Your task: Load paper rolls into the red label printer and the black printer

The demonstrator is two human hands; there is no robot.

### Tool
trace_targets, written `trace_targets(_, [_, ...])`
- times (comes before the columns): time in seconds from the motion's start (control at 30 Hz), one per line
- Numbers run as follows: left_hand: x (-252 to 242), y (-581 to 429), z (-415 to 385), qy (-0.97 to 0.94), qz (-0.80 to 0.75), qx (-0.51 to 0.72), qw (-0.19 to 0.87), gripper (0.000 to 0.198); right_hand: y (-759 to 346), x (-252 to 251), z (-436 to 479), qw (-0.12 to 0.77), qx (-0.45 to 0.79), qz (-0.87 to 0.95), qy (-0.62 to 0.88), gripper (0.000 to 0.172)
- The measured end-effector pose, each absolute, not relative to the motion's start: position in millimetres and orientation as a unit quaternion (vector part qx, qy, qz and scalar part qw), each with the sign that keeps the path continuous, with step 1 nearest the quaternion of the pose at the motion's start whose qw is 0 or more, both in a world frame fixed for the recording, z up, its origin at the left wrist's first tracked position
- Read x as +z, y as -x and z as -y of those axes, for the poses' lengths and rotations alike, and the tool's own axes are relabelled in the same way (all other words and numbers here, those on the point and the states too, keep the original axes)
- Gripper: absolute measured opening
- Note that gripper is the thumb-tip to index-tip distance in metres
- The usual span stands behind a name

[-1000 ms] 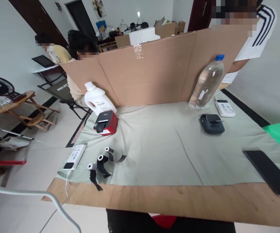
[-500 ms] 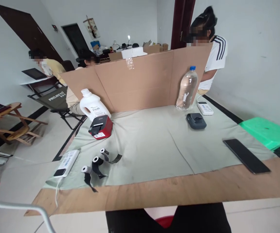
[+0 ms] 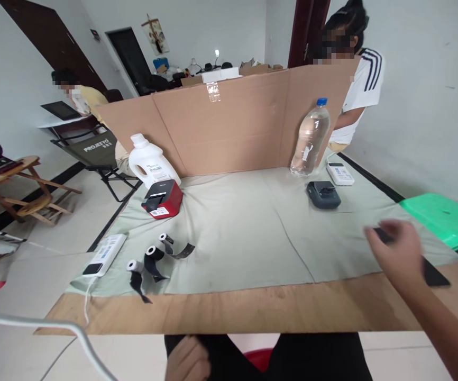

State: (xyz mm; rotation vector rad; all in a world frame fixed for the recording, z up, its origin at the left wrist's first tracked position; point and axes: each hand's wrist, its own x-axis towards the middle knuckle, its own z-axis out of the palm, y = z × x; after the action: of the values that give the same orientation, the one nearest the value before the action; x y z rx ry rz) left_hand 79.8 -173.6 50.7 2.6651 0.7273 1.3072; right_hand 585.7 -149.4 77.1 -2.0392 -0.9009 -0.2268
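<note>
My right hand point(image 3: 399, 254), smeared by motion, hovers over the flat black slab point(image 3: 436, 273) at the table's right side and hides much of it. Its thumb and fingers are apart, with nothing seen between them. At the bottom edge my left hand point(image 3: 189, 360) is by my lap, fingers curled; what is inside them, if anything, is hidden. A dark grey portable printer point(image 3: 323, 195) sits on the cloth to the far left of my right hand. Several small rolls, including a black roll point(image 3: 153, 255) and a white-ended roll point(image 3: 134, 266), lie on the left with loose strips.
A red and black printer point(image 3: 164, 198) stands before a white jug point(image 3: 152, 164). A water bottle point(image 3: 311, 140) stands against the cardboard screen point(image 3: 225, 129). White power strips point(image 3: 106, 255) lie at both sides. A green stool point(image 3: 443, 217) is at right; other people sit beyond.
Both my hands have come into view, the right over the black slab and the left at the lap. The camera view has shifted slightly.
</note>
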Motion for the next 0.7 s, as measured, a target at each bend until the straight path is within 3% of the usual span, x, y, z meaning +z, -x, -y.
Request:
trace_targets(0.07, [50, -113, 141, -0.916, -0.199, 0.345, 0.036, 0.027, -591, 78, 75, 0.382, -0.048, 0.358, 0.851, 0.089])
trace_targets(0.2, [49, -203, 57, -0.967, -0.199, 0.155, 0.035, 0.019, -586, 67, -18, 0.262, 0.027, 0.309, 0.914, 0.101])
trace_targets(0.33, [30, -250, 9, -0.971, -0.208, 0.087, 0.085, 0.048, -594, 52, -36, 0.235, 0.007, 0.272, 0.933, 0.102])
trace_targets(0.47, [10, -250, 5, -0.963, -0.188, 0.111, 0.160, 0.054, -586, 45, -33, 0.211, -0.036, 0.287, 0.934, 0.094])
trace_targets(0.6, [11, -242, 0, -0.916, -0.246, 0.224, 0.226, 0.027, -512, 43, -46, 0.229, -0.054, 0.403, 0.884, 0.083])
trace_targets(0.7, [19, -230, -16, -0.835, -0.377, 0.329, 0.229, 0.022, -430, 42, -63, 0.255, -0.008, 0.474, 0.843, 0.075])
